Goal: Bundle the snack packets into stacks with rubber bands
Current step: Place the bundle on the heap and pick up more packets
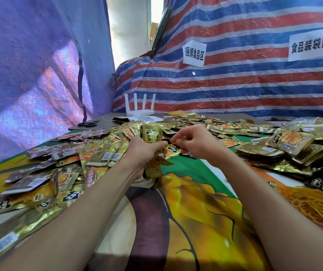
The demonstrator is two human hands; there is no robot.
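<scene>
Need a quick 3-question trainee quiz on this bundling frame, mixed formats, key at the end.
1. True or false: the left hand grips an upright stack of packets.
2. The loose rubber bands lie on which side of the person? A) left B) right C) behind the router
3. Fill in: the right hand is pinched near the ____ of the stack.

Key: 1 true; 2 B; 3 middle.
</scene>
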